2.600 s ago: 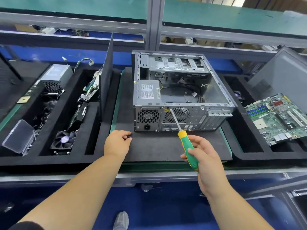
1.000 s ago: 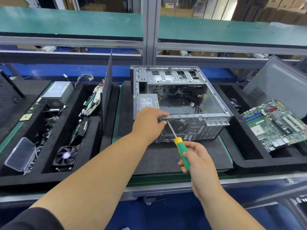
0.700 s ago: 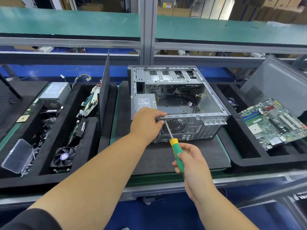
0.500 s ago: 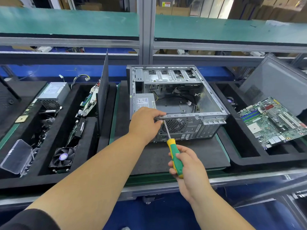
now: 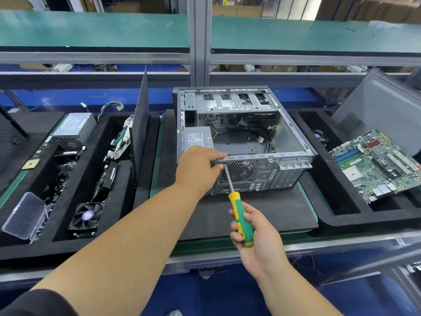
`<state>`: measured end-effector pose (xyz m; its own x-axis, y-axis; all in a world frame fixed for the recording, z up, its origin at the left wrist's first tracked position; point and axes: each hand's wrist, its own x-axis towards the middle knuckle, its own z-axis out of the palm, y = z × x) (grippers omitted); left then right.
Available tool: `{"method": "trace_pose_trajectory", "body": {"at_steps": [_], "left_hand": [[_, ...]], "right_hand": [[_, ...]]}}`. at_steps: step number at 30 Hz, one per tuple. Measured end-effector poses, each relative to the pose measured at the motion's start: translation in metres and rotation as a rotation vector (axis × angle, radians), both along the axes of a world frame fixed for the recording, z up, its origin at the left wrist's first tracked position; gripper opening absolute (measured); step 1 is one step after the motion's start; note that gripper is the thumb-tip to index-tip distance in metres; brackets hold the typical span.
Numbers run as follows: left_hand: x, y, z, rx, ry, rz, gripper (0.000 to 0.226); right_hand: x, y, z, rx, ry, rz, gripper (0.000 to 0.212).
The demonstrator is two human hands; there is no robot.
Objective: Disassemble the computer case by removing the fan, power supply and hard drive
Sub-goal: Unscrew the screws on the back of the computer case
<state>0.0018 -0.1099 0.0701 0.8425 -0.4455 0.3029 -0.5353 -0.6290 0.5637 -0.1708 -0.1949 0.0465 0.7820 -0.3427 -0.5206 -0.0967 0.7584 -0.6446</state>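
The computer case point(image 5: 243, 142) lies on its side on a black foam mat point(image 5: 262, 213) in the middle of the bench, open side up and rear panel toward the person, which puts both the inside and the back screws within easy reach. To either side sit black foam trays: the left tray point(image 5: 59, 242) already holds a loose power supply point(image 5: 74, 130) and a loose fan point(image 5: 86, 216), the right tray point(image 5: 341, 215) a circuit board point(image 5: 376, 163), so parts seem to be sorted there as they come out. Inside the case a power supply point(image 5: 197, 139) sits in the near left corner against the rear panel, and a fan point(image 5: 241, 171) shows behind the round grille; I cannot make out a hard drive in the bays at the far end. The left hand point(image 5: 198, 168) rests on the top rear edge of the case, fingers curled over the rim and down by the screw, probably to steady the case and catch the screw. The right hand point(image 5: 255, 233) is wrapped around the green and yellow handle of a screwdriver point(image 5: 237, 202), its shaft angled up so the tip meets the rear panel just left of the grille, beside the left fingertips. That looks like a screw holding the power supply or fan.
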Motion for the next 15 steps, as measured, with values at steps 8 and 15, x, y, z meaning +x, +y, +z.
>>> {"method": "trace_pose_trajectory", "body": {"at_steps": [8,15], "left_hand": [[0.000,-0.001,-0.001,-0.004,-0.015,-0.004,0.031],[-0.002,0.000,0.002,0.010,-0.013,-0.027,0.030]], "right_hand": [[0.003,0.004,0.005,-0.024,-0.011,0.008,0.029],[0.000,0.011,0.015,-0.771,0.101,0.115,0.026]]}}
